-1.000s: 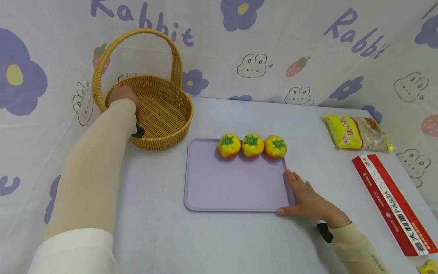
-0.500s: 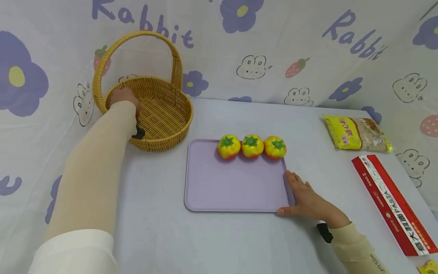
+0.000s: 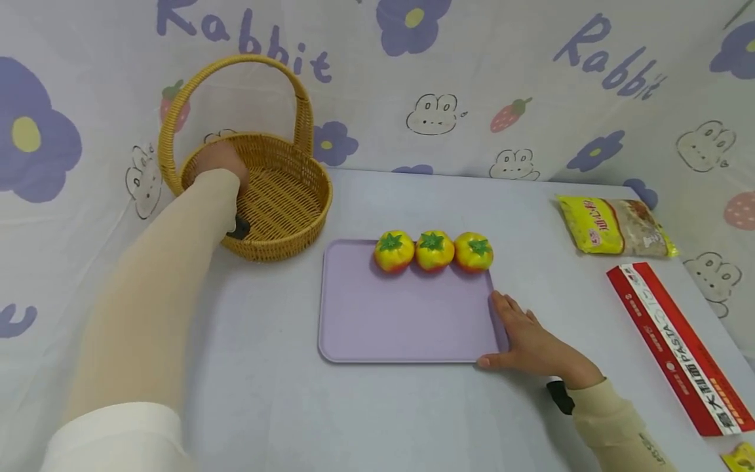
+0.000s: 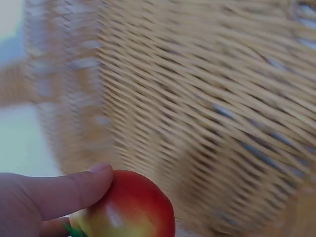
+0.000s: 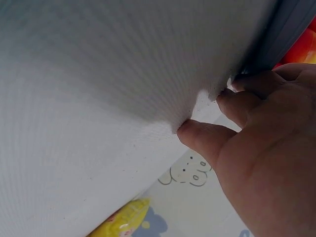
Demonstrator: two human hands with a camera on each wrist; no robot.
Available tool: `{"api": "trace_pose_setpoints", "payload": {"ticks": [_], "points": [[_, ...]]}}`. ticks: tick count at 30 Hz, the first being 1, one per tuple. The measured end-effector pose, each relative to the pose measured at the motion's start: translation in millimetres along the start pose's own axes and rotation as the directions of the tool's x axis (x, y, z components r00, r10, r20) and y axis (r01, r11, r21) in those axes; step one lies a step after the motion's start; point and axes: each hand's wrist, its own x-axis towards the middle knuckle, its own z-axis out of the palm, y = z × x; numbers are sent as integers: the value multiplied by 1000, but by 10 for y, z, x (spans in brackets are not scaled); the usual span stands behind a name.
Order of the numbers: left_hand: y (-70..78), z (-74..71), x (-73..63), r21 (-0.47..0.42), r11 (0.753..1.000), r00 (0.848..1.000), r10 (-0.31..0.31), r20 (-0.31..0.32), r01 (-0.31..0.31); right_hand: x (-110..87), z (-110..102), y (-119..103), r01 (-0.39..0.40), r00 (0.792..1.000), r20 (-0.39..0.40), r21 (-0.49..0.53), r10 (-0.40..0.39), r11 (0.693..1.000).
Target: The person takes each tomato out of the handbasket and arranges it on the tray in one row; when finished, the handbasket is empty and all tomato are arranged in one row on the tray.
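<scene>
In the head view my left hand point(image 3: 223, 161) is inside the wicker basket point(image 3: 277, 248), with its fingers hidden behind the wrist and sleeve. The left wrist view shows it gripping a red and yellow tomato point(image 4: 140, 205) with a green calyx, the thumb lying across its side. My right hand point(image 3: 533, 344) rests at the right edge of the lilac tray point(image 3: 407, 321), fingers extended along the side and thumb at the near corner. Three more tomatoes, a left one point(image 3: 394, 252), a middle one point(image 3: 434, 251) and a right one point(image 3: 474, 252), sit in a row along the tray's far edge.
A yellow food packet point(image 3: 616, 227) lies at the back right. Nearer, a long red pasta box point(image 3: 678, 347) lies at a slant, with a small yellow packet point(image 3: 740, 457) at the corner. The basket's tall handle point(image 3: 303, 118) arches over its opening, close to the patterned backdrop point(image 3: 366, 85).
My left hand has shifted slightly to the right inside the basket, and its sleeve is blurred by movement. The right hand, the tray and the three tomatoes stay in place.
</scene>
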Motion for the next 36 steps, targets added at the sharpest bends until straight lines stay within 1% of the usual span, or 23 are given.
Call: {"api": "trace_pose_setpoints", "payload": {"ticks": [3,6,8,9,12,15,17,18,19,22,23,24,26,28,31,36], "points": [[205,-85,-27,-13,995,993,100,-62,-101,-6,2,11,-1,1000,0,6,1,1000],[450,-134,-132,-28,979,973,195,-119,-200,-7,10,25,0,1000,0,15,0,1000],[616,-153,-246,-9,964,957,262,-123,-265,-5,16,33,-1,1000,2,16,1,1000],[694,-152,-306,7,954,947,297,-124,-298,-6,15,32,3,1000,2,21,-3,1000],[908,-124,-497,36,926,921,377,-97,-376,-10,12,32,1,1000,4,20,-1,1000],[1063,-32,-659,50,892,888,452,-80,-450,-13,5,24,1,1000,6,24,-1,1000],[1129,64,-756,60,864,861,504,-66,-501,-12,6,21,-3,1000,8,21,3,1000],[1153,115,-803,70,846,844,533,-62,-529,-12,7,19,-3,1000,9,19,3,1000],[1172,168,-849,68,831,830,555,-50,-552,-9,7,18,-3,1000,10,19,3,1000],[1211,319,-952,80,794,796,605,-8,-602,-2,9,14,-3,1000,9,15,3,1000],[1218,364,-979,80,788,791,612,9,-611,-1,9,12,-3,1000,10,14,2,1000],[1222,407,-1000,83,782,786,618,21,-618,1,8,10,-2,1000,10,13,1,1000],[1219,486,-1021,81,776,780,624,42,-625,3,4,6,-2,1000,9,11,2,1000],[1203,560,-1026,79,775,779,625,53,-628,2,1,4,-2,1000,10,12,2,1000],[1169,662,-1020,51,785,786,614,65,-617,4,2,7,-1,1000,9,11,1,1000],[1104,825,-1006,9,801,800,597,67,-598,12,16,16,6,1000,7,6,-6,1000]]}}
